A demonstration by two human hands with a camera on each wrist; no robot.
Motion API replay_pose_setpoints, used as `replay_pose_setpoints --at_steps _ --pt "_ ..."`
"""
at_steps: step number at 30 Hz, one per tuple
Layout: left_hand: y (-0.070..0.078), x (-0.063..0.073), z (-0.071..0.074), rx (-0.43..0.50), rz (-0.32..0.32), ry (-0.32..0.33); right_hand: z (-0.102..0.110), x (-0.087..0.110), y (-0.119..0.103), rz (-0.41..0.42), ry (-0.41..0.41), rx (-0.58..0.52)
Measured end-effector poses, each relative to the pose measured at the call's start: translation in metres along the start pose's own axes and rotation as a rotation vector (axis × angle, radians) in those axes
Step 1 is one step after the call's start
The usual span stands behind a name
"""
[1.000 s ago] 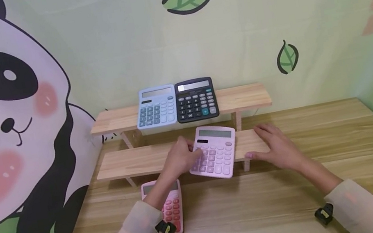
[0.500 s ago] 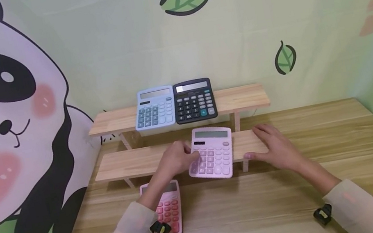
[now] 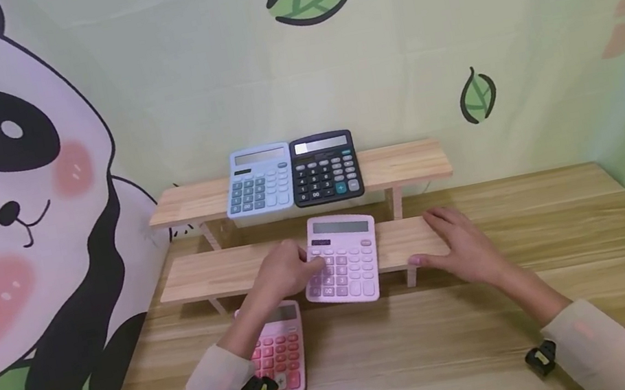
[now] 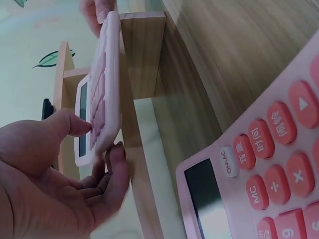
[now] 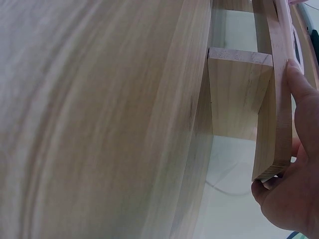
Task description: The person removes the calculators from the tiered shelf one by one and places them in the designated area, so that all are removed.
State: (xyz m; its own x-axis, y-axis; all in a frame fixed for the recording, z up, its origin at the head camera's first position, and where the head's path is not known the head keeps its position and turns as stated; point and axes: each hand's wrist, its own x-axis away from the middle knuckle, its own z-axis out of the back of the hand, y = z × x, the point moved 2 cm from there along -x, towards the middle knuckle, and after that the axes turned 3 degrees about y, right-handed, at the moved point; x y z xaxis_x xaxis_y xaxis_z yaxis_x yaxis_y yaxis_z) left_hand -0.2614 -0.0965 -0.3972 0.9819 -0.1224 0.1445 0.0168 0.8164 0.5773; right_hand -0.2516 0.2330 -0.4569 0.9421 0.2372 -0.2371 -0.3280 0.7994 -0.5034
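Observation:
My left hand [image 3: 283, 271] pinches the left edge of a light pink calculator [image 3: 350, 251], thumb over its keys and fingers underneath, as the left wrist view shows. The calculator lies tilted across the lower wooden shelf [image 3: 210, 274], its bottom end jutting past the front edge. At that shelf's right end, my right hand [image 3: 467, 246] grips the board, thumb along the front edge and fingers reaching to the back. Below my left forearm, a pink calculator with red keys [image 3: 289, 349] lies on the table, partly hidden by the wrist; its keys [image 4: 276, 184] fill the left wrist view's lower right.
Behind and higher stands the upper wooden shelf [image 3: 407, 163]. On it a light blue calculator [image 3: 280, 187] and a black calculator [image 3: 311, 159] lean side by side. The wood-grain table [image 3: 427, 349] spreads in front. A panda-printed backdrop [image 3: 194, 90] hangs behind.
My left hand has slid the light pink calculator leftward along the lower shelf, and it stands a little straighter. The right hand keeps its place on the shelf end.

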Motion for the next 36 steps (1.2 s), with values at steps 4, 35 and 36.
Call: replay_pose_setpoints --at_steps 4,35,36 --pt "-0.007 0.001 0.004 0.075 -0.021 0.003 0.001 -0.001 0.0 0.005 0.005 0.008" --pt "-0.046 0.077 -0.02 0.688 -0.081 -0.347 0.0 0.001 -0.001 0.021 0.02 0.011" --pt "-0.047 0.079 -0.022 0.677 -0.088 -0.35 0.0 0.001 -0.001 0.024 0.023 0.009"
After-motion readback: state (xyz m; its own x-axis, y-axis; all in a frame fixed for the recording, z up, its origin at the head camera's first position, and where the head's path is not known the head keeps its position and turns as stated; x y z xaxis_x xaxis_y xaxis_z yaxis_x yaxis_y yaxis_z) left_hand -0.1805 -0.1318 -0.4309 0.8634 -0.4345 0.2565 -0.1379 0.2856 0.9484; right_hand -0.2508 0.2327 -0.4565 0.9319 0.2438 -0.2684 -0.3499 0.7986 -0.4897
